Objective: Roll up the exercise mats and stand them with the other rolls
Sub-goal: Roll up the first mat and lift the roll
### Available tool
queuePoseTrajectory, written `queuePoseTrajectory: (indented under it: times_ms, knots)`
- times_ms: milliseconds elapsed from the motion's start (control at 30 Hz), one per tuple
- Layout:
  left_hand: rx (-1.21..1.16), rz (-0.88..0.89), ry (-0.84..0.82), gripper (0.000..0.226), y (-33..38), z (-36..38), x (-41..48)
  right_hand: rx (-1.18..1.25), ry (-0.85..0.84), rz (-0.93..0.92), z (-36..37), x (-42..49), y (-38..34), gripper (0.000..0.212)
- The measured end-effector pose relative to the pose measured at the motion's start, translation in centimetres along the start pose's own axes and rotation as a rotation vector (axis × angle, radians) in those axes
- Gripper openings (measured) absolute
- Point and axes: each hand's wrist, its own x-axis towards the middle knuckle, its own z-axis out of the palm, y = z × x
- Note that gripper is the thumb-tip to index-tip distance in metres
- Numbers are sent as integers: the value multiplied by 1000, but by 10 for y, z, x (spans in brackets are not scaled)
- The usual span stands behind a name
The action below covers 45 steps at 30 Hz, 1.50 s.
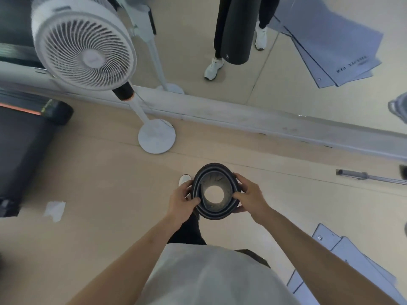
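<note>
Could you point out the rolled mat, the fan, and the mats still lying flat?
rolled mat (217,179): head view, grey inner wall of the roll.
fan (88,51): head view, middle of the front grille.
flat mats (352,253): head view, top grey sheet, lower right.

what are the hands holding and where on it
A rolled mat, upright, gripped at its top end: left hand on the left side, right hand on the right, thumbs on the rim.
</note>
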Motion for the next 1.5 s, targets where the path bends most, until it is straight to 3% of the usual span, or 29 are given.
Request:
queuePoseTrajectory:
  times_ms: [200, 533, 767, 1000, 1067, 1167, 1367, 1500]
  knots:
    - [55, -10, -74, 65, 66, -51, 98, 103, 87, 93, 38, 78, -64, 73]
    - [230, 141, -29, 56, 148, -103, 284, 350, 237, 144, 85, 248, -138, 65]
    - [245, 238, 62, 50, 182, -123, 406, 372, 294, 139, 101, 368, -185, 69]
    - [375, 321, -29, 57, 187, -119, 497, 261, 343, 166, 109, 461, -197, 54]
    - [350, 300, -100, 64, 175, -118, 514, 183, 324, 138, 109, 480, -190, 39]
    - [349, 291, -151, 70, 177, -114, 527, 131, 333, 129, 101, 499, -187, 40]
    - [502, 286, 7, 85, 184, -116, 525, 49, 284, 211, 75, 503, -189, 59]
    - [476, 148, 88, 96, 184, -122, 515, 34, 275, 225, 68, 499, -191, 57]
